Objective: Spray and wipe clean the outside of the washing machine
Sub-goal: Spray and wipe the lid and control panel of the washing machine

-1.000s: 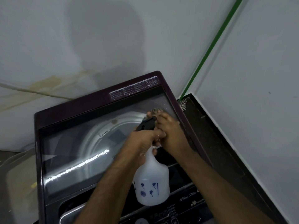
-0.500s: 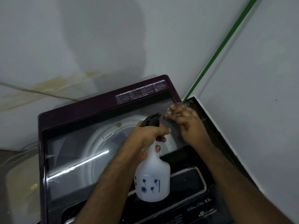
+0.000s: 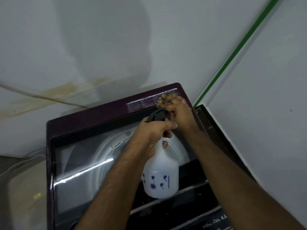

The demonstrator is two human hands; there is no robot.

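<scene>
The right hand (image 3: 178,110), blurred so that its fingers' state could not be told, had been carried from the lid glass to the washer's (image 3: 93,120) far-right label strip, suggesting wiping there, while the bottle (image 3: 160,176) was gripped by the left hand (image 3: 155,131).

The washer (image 3: 79,128) stands in a corner against the pale walls (image 3: 99,39) — its maroon top carries a glass lid (image 3: 78,163) with the white drum rim showing through. A printed label (image 3: 144,103) runs along the back edge, and a dark control panel (image 3: 191,218) marked 6.5 lies at the front. The right hand (image 3: 177,110), blurred, rests on the back right corner over the label's end. Left of the washer, the grey floor (image 3: 20,188) carries a small yellow scrap (image 3: 36,195).
</scene>
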